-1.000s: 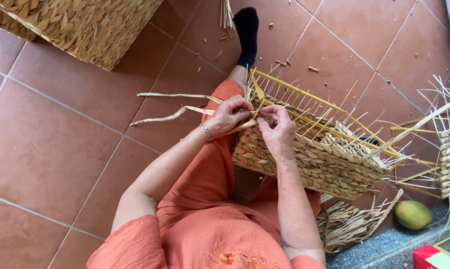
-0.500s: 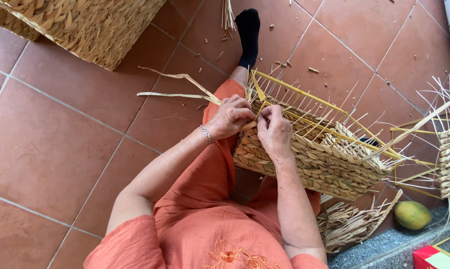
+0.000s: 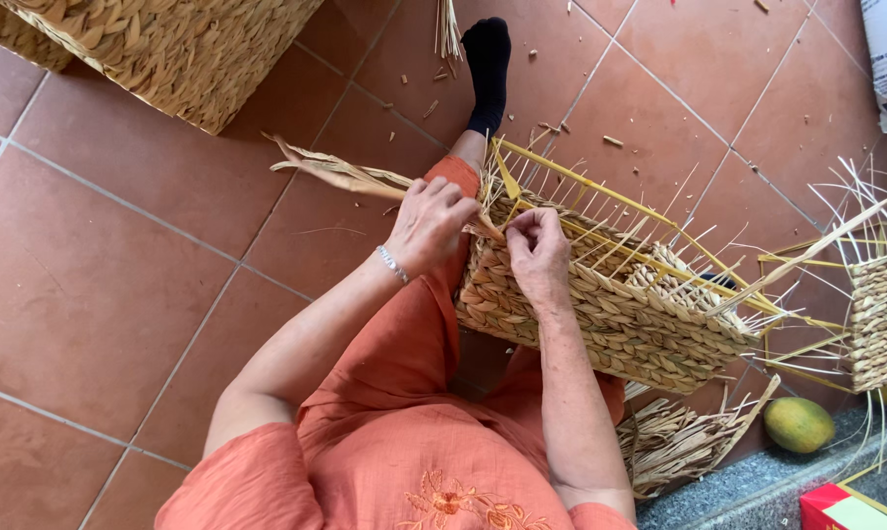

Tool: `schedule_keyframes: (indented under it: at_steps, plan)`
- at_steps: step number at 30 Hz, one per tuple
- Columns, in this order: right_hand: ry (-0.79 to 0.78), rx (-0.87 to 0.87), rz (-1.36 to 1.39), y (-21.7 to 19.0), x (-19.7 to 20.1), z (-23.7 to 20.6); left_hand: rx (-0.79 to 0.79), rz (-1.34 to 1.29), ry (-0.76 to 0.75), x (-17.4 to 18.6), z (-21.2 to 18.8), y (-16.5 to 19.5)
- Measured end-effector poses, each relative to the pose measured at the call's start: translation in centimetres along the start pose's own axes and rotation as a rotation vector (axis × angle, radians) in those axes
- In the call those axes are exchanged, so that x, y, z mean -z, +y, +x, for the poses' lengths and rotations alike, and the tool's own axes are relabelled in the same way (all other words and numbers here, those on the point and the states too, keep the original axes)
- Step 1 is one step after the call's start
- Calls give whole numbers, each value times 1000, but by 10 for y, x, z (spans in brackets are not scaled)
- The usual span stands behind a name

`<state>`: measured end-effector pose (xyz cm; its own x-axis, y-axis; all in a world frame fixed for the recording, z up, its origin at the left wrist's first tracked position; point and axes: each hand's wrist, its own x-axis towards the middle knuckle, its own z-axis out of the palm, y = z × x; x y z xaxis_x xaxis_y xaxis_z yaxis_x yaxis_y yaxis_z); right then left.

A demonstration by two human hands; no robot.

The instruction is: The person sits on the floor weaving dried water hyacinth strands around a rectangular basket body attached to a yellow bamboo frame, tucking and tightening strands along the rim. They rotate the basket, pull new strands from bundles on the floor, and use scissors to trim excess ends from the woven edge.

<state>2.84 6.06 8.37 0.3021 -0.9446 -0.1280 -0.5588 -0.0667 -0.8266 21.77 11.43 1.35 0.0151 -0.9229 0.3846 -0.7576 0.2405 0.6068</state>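
A half-woven straw basket (image 3: pixel 610 314) with a yellow frame and upright stakes rests on my lap, tilted on its side. My left hand (image 3: pixel 429 224) grips a long flat straw strand (image 3: pixel 340 172) that trails off to the left over the tiles. My right hand (image 3: pixel 537 247) pinches the same strand at the basket's upper rim, fingers closed on the weave. Both hands meet at the rim's near corner. A thin bracelet circles my left wrist.
A large finished woven basket (image 3: pixel 168 49) stands at the top left on the terracotta tiles. Another unfinished basket (image 3: pixel 880 314) with loose stakes sits at the right. A green mango (image 3: pixel 799 424), a bundle of straw (image 3: pixel 674 442) and a red box (image 3: pixel 841 505) lie lower right.
The loose strand ends have swung upward and closer to the basket as my left hand pulled the strand in. Both hands stay at the rim.
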Motion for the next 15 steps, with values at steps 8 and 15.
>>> schedule_keyframes:
  at_steps: [8,15]
  plan:
    - [122,89,-247,4,-16,5,56,85,303,2,11,4]
    - [185,127,-225,28,-22,15,148,-201,165,50,-56,8]
